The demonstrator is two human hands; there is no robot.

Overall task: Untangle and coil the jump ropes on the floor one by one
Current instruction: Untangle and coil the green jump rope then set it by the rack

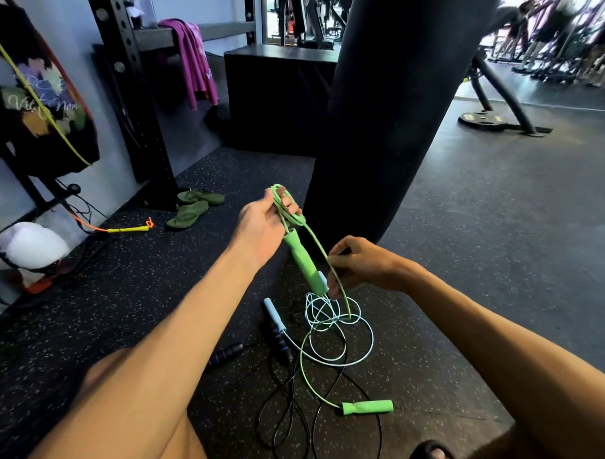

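Head view: green rope half gathered above a tangle on the gym floor

Head view down onto speckled black rubber flooring (447, 268). Big black cylindrical punching bag (384, 112) hanging just beyond both hands, blocking the floor behind. Pair of olive-green flip-flops (194, 206) lying to the left near a black perforated steel rack post (127, 86), with a magenta towel (197, 57) draped over its shelf. Yellow-handled orange rope (128, 228) stretched out by the wall.

Left hand (260, 224) raised, fingers curled closed around several loops of the bright green jump rope cord (309, 373), one green foam handle (301, 263) dangling beneath the fist, tilted down and rightward. Right hand (358, 265) lower and just right of that handle, thumb and fingers pinched on the green cord running down to the floor. Second green foam handle (367, 407) flat on the floor, well below both hands.

Directly under the right hand, pale blue jump rope (338, 330) in loose overlapping rings, one pale blue handle (274, 314) to the left. Black jump rope with purple-banded grips (280, 342) crossing beneath, black cord looping toward the bottom edge. Green cord threading through the blue rings.

Both forearms bare, extended forward from the lower corners.
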